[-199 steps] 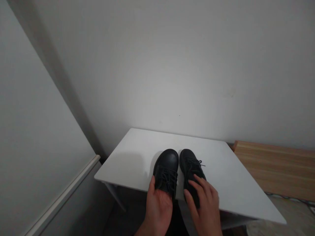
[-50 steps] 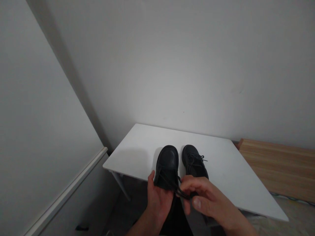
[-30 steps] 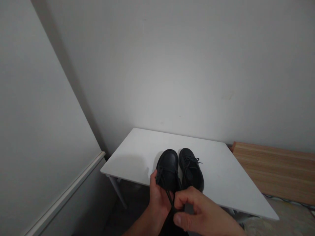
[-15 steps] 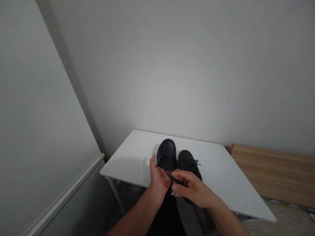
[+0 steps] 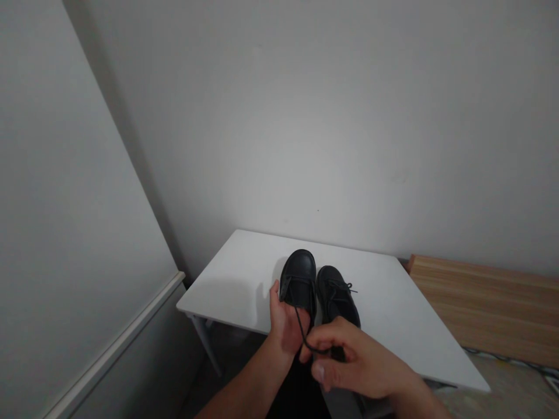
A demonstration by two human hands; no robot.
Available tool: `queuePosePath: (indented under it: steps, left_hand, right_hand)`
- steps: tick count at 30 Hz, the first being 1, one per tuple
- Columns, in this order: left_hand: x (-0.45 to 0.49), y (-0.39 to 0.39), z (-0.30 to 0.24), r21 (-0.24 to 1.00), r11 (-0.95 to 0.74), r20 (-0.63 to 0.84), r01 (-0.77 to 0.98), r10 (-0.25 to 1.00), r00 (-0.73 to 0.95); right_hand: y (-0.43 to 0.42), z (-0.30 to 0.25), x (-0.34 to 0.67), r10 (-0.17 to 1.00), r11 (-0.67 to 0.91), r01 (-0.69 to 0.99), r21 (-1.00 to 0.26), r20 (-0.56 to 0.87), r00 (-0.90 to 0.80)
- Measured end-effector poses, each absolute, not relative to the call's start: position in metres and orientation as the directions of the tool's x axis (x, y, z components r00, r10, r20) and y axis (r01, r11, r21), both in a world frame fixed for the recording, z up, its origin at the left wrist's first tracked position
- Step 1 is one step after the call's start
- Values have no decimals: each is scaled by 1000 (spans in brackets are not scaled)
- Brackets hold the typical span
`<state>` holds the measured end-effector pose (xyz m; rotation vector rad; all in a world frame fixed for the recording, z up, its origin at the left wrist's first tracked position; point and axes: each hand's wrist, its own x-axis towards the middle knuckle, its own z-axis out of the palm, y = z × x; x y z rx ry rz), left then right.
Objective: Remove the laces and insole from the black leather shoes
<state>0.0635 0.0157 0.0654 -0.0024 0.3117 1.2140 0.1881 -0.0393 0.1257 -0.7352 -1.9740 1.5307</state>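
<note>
Two black lace-up shoes sit side by side on a small white table [image 5: 236, 273], toes pointing toward the wall. My left hand [image 5: 283, 323] wraps the heel end of the left shoe [image 5: 299, 279], thumb along its outer side. Below the table's front edge, my right hand [image 5: 351, 361] is closed in a pinch on that shoe's black lace [image 5: 302, 331], which stretches taut from the shoe down to my fingers. The right shoe [image 5: 335, 294] lies untouched, its laces tied in a bow.
A plain white wall stands behind the table and another at the left, with a white ledge [image 5: 126, 337] low on the left. A wooden board [image 5: 480, 302] lies to the right of the table. A cable [image 5: 515, 361] runs along the floor there.
My right hand has drawn the lace back toward me and lower, pulling it straight. The left shoe, held by my left hand, has shifted slightly forward on the table since a second ago.
</note>
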Motion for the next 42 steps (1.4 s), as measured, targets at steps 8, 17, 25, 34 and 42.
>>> queuePosePath:
  steps: [8, 17, 25, 34, 42]
  left_hand:
    - [72, 22, 62, 151, 238, -231, -959, 952, 200]
    - [73, 15, 63, 133, 232, -126, -964, 968, 216]
    - [73, 20, 65, 133, 223, -202, -966, 960, 193]
    - [85, 52, 54, 142, 165, -384, -976, 918, 99]
    - [88, 61, 53, 177, 128, -474, -976, 880, 30]
  right_hand:
    - [-54, 181, 199, 532, 543, 183, -819, 167, -830]
    - [49, 106, 177, 943, 323, 885, -334, 192, -271]
    - [71, 127, 165, 981, 179, 475, -862, 118, -155]
    - [21, 255, 207, 819, 572, -388, -722, 530, 222]
    - [26, 263, 217, 722, 689, -436, -580, 601, 342]
